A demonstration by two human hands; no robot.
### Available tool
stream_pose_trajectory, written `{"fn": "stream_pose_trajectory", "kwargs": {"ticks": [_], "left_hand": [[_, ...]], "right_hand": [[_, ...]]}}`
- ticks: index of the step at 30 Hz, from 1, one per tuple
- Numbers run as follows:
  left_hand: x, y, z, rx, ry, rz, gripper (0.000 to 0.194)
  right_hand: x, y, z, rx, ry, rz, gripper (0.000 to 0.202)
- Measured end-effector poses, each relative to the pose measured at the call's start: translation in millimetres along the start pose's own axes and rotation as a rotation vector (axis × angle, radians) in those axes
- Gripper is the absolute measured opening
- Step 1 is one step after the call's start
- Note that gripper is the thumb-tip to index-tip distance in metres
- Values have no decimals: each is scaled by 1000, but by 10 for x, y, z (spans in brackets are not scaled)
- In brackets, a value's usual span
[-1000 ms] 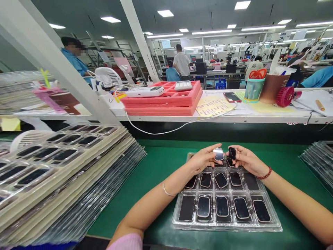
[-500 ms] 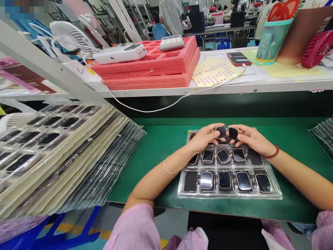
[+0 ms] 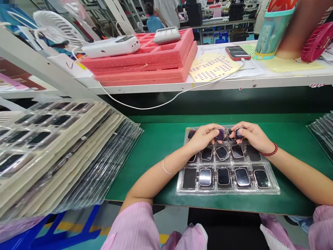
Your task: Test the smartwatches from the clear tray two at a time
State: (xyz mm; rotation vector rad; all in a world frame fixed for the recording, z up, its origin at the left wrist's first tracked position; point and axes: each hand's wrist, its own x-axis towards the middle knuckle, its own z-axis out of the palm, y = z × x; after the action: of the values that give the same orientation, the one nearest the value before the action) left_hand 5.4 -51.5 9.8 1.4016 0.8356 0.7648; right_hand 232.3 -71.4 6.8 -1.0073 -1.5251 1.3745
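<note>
Over the far row of a clear plastic tray (image 3: 186,191), my left hand (image 3: 206,138) pinches a smartwatch case (image 3: 220,134) with a dark, rounded-square screen. To its right, my right hand (image 3: 252,135) grips a second such watch case (image 3: 238,132), its thumb lying over the screen. The two pieces are held apart from each other. Below my hands, the tray's pockets hold several more watch cases, such as one (image 3: 223,176) in the near row. A case (image 3: 222,153) in the middle row sits tilted in its pocket. My hands partly hide the far row.
Stacked trays (image 3: 78,166) with watch cases lean at the left, and more trays (image 3: 324,135) stand at the right edge. A shelf above carries red foam (image 3: 140,69), a phone (image 3: 237,53) on a white cable (image 3: 156,108), a teal cup (image 3: 273,34) and a pink fan (image 3: 316,41).
My right hand has turned its watch case and brought the thumb across the screen. The left hand's case has tilted slightly. The whole view has shifted a little.
</note>
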Motion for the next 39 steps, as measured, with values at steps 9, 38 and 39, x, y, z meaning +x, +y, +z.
{"fn": "stream_pose_trajectory", "kwargs": {"ticks": [9, 38, 39], "left_hand": [[-8, 18, 11, -11, 13, -20, 36], [-9, -14, 16, 27, 6, -1, 30], [-8, -14, 17, 29, -2, 5, 30]], "right_hand": [[13, 29, 4, -42, -36, -31, 29], [11, 26, 32, -114, -56, 4, 22], [11, 23, 35, -120, -57, 1, 22]]}}
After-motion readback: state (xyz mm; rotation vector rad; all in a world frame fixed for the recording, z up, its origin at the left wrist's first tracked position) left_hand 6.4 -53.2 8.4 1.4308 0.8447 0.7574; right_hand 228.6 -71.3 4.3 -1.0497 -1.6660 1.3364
